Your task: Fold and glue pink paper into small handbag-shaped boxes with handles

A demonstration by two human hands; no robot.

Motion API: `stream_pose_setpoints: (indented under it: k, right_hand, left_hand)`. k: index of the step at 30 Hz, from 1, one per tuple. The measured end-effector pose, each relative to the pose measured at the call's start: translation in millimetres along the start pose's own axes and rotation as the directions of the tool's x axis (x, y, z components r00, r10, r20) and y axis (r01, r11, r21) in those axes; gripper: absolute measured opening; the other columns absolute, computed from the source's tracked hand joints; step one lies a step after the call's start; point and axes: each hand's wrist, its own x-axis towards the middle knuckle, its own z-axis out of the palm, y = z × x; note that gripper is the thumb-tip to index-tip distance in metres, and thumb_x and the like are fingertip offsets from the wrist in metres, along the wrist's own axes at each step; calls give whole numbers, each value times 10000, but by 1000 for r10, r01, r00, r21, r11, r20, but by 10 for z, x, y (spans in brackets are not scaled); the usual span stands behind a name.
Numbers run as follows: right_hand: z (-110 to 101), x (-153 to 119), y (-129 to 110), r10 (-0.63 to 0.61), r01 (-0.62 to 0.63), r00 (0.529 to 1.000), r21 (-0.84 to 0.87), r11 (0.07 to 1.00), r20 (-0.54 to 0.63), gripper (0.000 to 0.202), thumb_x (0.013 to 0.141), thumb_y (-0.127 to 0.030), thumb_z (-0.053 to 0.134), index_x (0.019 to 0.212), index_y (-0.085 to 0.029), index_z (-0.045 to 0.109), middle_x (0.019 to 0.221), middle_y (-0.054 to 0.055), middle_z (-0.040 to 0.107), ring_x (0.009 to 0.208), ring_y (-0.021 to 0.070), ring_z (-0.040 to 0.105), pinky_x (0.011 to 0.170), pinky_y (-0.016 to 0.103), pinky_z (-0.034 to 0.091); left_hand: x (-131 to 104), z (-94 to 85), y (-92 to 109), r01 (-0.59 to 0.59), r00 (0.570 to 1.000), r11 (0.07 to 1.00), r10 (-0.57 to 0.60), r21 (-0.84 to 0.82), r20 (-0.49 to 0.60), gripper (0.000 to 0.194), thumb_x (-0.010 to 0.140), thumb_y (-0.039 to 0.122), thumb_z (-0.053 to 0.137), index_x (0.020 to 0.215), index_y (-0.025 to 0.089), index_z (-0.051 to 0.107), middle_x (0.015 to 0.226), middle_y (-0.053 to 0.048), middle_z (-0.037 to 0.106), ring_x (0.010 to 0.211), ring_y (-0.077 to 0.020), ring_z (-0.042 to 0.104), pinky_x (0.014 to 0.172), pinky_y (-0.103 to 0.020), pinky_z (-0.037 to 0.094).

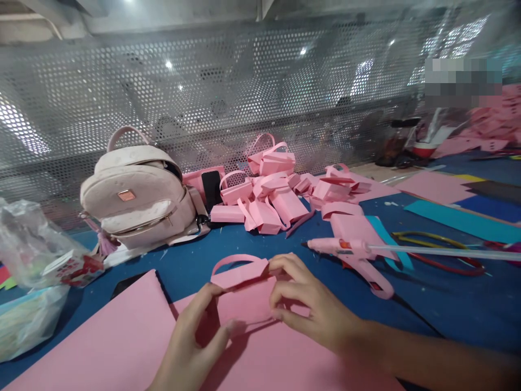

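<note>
A small pink paper bag (246, 298) with a curved strip handle stands between my hands, above pink paper sheets on the table. My left hand (199, 326) grips its left side, fingers at the upper edge and thumb near the bottom front. On the right side, my right hand (307, 304) is closed, pinching the bag's edge between fingers and thumb. A pink glue gun (350, 250) lies to the right of my right hand, a long clear glue stick poking from its back. Under my hands spreads a large pink sheet (280, 358).
Several finished pink paper bags (264, 206) are heaped at the back. A pale backpack (138, 201) stands back left, near a plastic bag (32, 244). Blue card strips (464, 217) and a cable (419, 315) lie at right. A perforated metal panel (228, 81) rises behind.
</note>
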Motion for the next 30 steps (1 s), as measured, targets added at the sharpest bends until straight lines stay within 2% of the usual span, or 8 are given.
stream_pose_setpoints:
  k: [3,6,9,15,18,21,25,30]
  right_hand:
    - [4,-19,-12,-64,64,998,-28,998,2,162,937,-279,621,794,-220,672,1192,81,512,1220,267,443,1010,434,430]
    - [17,-24,-30,-142,142,990,-100,985,12,77,906,-279,668,856,-235,707,1244,91,511,1251,295,416,1024,462,415]
    - [34,-16,-42,-187,189,982,-183,965,28,41,884,-254,698,909,-262,728,1243,90,536,1269,312,403,1029,475,406]
    - [48,-15,-32,-141,124,988,-227,966,-60,73,860,-187,691,875,-242,645,1096,73,605,1160,284,499,1000,465,425]
    - [43,-19,-26,-93,64,990,-240,969,-109,187,840,-192,692,981,-230,576,1064,84,619,1068,278,540,963,465,446]
    - [31,-8,-13,-54,23,991,-246,969,-120,301,817,-191,709,1074,-235,559,1063,83,630,1016,276,555,923,447,457]
    - [24,22,5,-32,11,996,-257,966,-77,208,784,-145,722,871,-226,552,929,43,647,912,253,567,859,411,456]
    - [14,36,0,-28,20,999,-231,973,-33,236,748,-16,576,730,-221,462,774,10,590,778,207,528,730,338,443]
  left_hand:
    - [-13,10,-36,-45,998,997,42,66,44,171,883,343,667,1010,233,695,934,-39,738,819,-203,685,703,-255,550]
    - [-38,36,-61,-100,991,982,84,163,101,175,886,385,673,893,215,715,778,-38,723,672,-183,647,600,-252,513]
    - [-64,53,-62,-151,986,953,127,261,107,218,877,419,677,839,208,715,745,-60,722,659,-199,642,607,-278,510]
    - [-69,45,-70,-235,972,899,209,369,108,189,898,340,612,788,205,687,694,-58,710,615,-185,619,537,-252,466]
    - [-58,35,-65,-250,968,889,238,383,80,222,874,341,639,701,206,673,577,-31,647,537,-162,571,490,-236,427]
    - [-40,24,-26,-226,974,912,212,343,79,225,870,391,657,732,223,713,583,-37,655,557,-185,599,521,-256,477]
    - [-33,25,9,-189,982,930,172,314,82,243,875,447,655,793,236,744,617,-54,678,616,-224,645,586,-300,540]
    - [-41,39,-22,-149,989,951,142,272,47,273,867,448,677,707,233,726,576,-43,646,615,-228,649,615,-314,553]
